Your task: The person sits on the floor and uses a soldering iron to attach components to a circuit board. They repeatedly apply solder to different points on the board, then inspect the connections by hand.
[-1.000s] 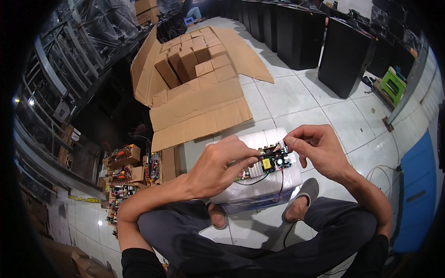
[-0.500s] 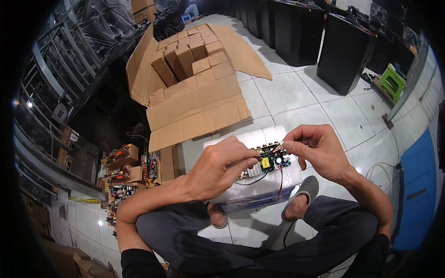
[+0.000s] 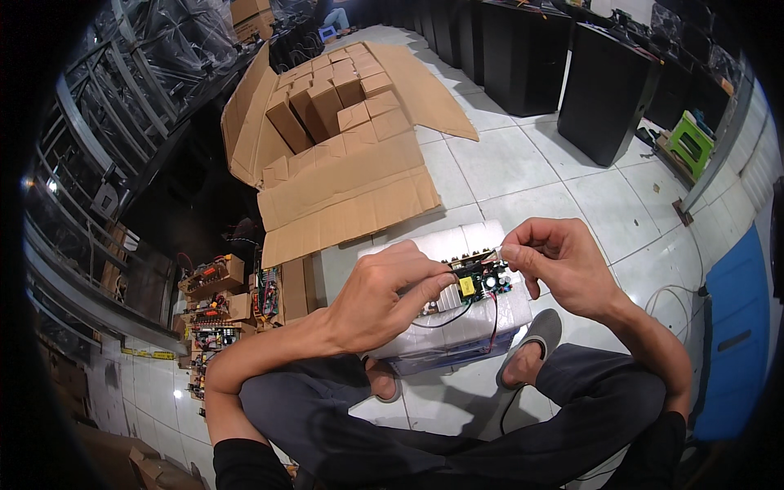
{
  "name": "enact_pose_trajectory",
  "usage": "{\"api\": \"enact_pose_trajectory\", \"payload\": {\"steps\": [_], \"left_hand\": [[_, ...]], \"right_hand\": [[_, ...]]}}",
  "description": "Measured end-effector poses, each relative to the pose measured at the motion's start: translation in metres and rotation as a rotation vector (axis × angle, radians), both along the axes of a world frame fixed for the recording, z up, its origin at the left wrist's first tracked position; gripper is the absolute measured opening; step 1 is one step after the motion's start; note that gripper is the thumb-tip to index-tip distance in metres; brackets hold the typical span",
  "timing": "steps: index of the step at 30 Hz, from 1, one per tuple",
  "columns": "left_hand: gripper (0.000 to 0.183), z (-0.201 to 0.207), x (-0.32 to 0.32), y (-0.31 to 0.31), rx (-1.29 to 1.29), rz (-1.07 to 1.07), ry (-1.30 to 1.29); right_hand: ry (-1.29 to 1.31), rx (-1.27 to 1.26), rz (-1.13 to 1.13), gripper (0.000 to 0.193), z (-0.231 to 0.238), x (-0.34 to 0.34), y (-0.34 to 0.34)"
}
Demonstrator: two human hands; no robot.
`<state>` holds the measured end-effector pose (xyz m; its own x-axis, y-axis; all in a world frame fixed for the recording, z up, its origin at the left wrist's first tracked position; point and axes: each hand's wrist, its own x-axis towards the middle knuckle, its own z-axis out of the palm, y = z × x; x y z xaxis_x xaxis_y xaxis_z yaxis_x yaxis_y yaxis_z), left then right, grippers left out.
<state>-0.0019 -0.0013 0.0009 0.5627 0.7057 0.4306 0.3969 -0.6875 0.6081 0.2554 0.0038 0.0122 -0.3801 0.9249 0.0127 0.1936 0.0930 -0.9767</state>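
Beyond fingers (image 3: 523, 260), boxes (image 3: 325, 101) in carton (image 3: 351, 200)

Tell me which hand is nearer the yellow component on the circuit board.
Left: the left hand has its fingers just left of the yellow component; the right hand is farther off, up and to the right of it.

Circuit board (image 3: 469, 286) partly hidden by the left hand (image 3: 382, 282).
On the white foam block (image 3: 467, 236), dark wires (image 3: 472, 266) at those fingertips blur together; near its far right corner, the right hand (image 3: 557, 260) half covers a white piece (image 3: 497, 254) too small to identify. The top edge cuts off a person (image 3: 337, 18).
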Motion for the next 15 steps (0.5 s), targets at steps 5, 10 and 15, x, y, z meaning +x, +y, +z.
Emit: {"api": "enact_pose_trajectory", "payload": {"steps": [5,10,15], "left_hand": [[0.013,0.0008,0.0006,-0.0006,-0.005,0.020,0.001],[0.013,0.0024,0.0006,-0.0009,-0.019,0.023,0.004],[0.014,-0.0001,0.0011,-0.0027,-0.079,0.032,-0.039]], "right_hand": [[0.011,-0.005,-0.006,0.022,0.0002,-0.0013,-0.0004],[0.012,-0.008,-0.013,0.022,0.0003,-0.0016,-0.0003],[0.024,-0.019,-0.005,0.022,0.0003,-0.0005,-0.0006]]}}
